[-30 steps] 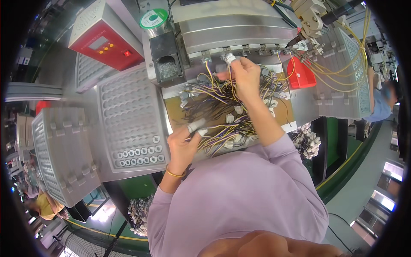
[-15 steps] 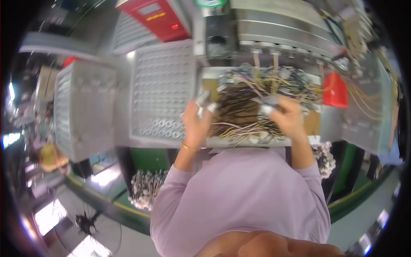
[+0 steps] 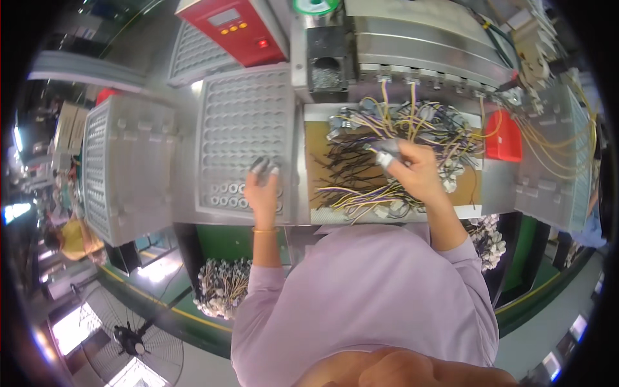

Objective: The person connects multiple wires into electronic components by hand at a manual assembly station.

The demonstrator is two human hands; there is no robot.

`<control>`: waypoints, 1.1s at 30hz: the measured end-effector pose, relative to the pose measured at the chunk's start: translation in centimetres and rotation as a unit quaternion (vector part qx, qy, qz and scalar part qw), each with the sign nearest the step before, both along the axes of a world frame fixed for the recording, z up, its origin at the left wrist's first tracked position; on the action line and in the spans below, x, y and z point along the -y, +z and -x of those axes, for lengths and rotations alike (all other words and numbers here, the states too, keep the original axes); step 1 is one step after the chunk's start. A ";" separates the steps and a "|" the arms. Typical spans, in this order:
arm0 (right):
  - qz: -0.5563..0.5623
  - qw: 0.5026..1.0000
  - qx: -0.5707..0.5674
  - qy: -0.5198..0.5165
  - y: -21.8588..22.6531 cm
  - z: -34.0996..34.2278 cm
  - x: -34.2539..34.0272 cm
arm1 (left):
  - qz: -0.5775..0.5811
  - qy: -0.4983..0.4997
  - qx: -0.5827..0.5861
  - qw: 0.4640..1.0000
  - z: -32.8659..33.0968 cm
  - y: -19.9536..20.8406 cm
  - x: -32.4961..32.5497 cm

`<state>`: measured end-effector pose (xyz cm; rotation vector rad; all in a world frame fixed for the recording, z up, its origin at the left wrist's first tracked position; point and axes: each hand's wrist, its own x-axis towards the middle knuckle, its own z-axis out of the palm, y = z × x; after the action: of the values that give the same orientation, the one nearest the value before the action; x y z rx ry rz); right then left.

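Observation:
My left hand (image 3: 260, 193) is over the grey tray (image 3: 242, 103) with round pockets, its covered fingertips apart and pointing down at the pockets. Pale ring-shaped parts (image 3: 235, 201) fill pockets in the nearest rows, beside that hand. My right hand (image 3: 418, 173) is above a bundle of dark, yellow and purple wires (image 3: 348, 158). Its thumb and forefinger, capped in white and grey, are pinched on what looks like a wire; the fingers partly hide it. White and grey connectors (image 3: 445, 129) sit among the wires on a brown board (image 3: 314, 132).
Behind the tray stands a red box with buttons (image 3: 238, 29). Next to it is a dark holder (image 3: 327, 71) under a green-rimmed spool (image 3: 316, 6). A long metal fixture (image 3: 425, 48) runs behind the wires. A red bin (image 3: 503, 135) is at right; a wire bundle (image 3: 222, 284) hangs below.
My left hand has moved left from the edge of the wire board to over the tray. My right hand has shifted slightly left above the wires.

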<state>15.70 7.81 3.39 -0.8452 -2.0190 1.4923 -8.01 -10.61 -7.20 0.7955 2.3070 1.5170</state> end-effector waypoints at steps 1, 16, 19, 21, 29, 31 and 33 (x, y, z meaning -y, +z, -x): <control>-0.005 1.000 0.004 -0.010 0.2 0.0 -0.1 | -0.005 -0.010 0.004 1.000 -0.4 0.5 -0.6; 0.046 0.994 -0.095 -0.041 1.0 -0.3 0.1 | -0.173 -0.305 0.431 0.831 -10.2 10.6 -8.8; 0.041 0.994 -0.096 -0.036 0.9 -0.3 0.1 | -0.178 -0.334 0.387 0.840 -10.3 10.6 -8.8; 0.041 0.994 -0.093 -0.032 1.1 -0.4 -0.1 | -0.184 -0.331 0.368 0.849 -10.5 10.5 -8.8; 0.084 0.996 -0.040 -0.012 0.1 -0.2 0.1 | -0.137 -0.300 0.287 0.900 -10.5 10.4 -9.8; 0.085 0.996 -0.024 -0.007 2.0 -0.2 0.0 | -0.158 -0.255 0.430 0.852 -10.4 9.6 -9.9; 0.087 0.996 -0.016 -0.028 3.0 -0.2 0.0 | -0.166 -0.256 0.456 0.836 -10.6 10.1 -10.8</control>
<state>15.90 7.85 6.38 -0.9329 -1.8466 1.6560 2.55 0.17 2.93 0.5113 1.0528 1.5543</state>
